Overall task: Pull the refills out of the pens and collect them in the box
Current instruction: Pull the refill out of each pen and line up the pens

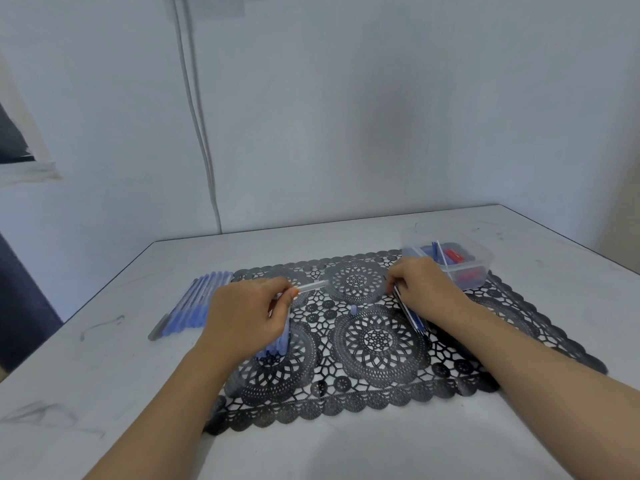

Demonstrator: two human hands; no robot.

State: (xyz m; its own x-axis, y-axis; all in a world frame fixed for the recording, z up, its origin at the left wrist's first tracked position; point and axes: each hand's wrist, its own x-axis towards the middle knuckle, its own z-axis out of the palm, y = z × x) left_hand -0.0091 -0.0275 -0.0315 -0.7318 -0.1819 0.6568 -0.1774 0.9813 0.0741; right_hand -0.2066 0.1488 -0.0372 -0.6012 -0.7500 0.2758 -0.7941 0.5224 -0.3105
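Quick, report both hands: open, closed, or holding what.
Left hand: closed, gripping a clear pen barrel.
Right hand: closed, holding a bundle of refills.

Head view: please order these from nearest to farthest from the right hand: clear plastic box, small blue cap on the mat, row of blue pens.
1. Clear plastic box, just behind the right hand.
2. Small blue cap, left, on the mat.
3. Row of blue pens, far left.
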